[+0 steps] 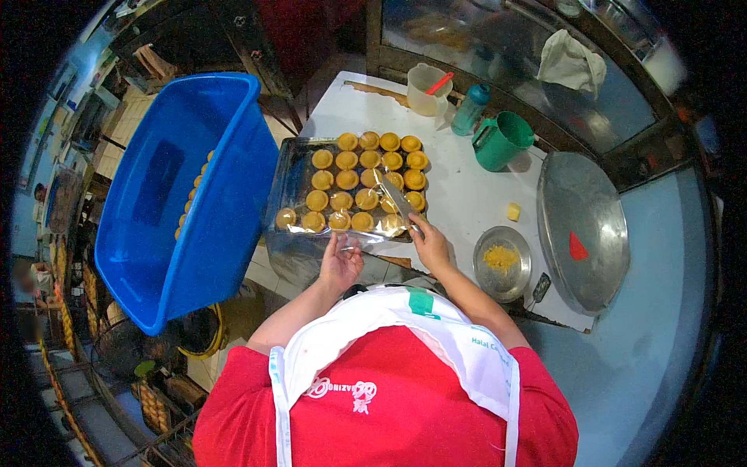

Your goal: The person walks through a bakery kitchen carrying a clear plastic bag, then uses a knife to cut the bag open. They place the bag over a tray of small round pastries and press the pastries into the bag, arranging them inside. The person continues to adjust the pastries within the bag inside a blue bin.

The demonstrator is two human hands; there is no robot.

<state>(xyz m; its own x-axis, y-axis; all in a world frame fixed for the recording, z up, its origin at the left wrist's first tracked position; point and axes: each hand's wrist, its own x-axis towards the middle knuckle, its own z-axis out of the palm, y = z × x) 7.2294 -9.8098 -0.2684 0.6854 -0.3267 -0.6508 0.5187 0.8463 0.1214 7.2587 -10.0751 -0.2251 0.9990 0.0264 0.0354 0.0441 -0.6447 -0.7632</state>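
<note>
Rows of small round golden pastries [346, 160] sit on a dark rectangular tray [299, 167]. A shiny clear plastic sheet [372, 240] covers part of them at the near side. My left hand [341, 266] is at the tray's near edge, its fingers closed on the edge of the sheet. In my right hand [430, 243], at the tray's near right corner, is a knife [395, 194]. Its blade points away and to the left, over the pastries in the right-hand columns.
Left of the tray stands a large blue tub [222, 210] with more pastries inside. On the white table [459, 187] are a clear jug [422, 97], a blue-green bottle [471, 113], a green jug [502, 144], a yellow block [513, 212], a metal plate [478, 268] with yellow shreds and a large metal basin [580, 226].
</note>
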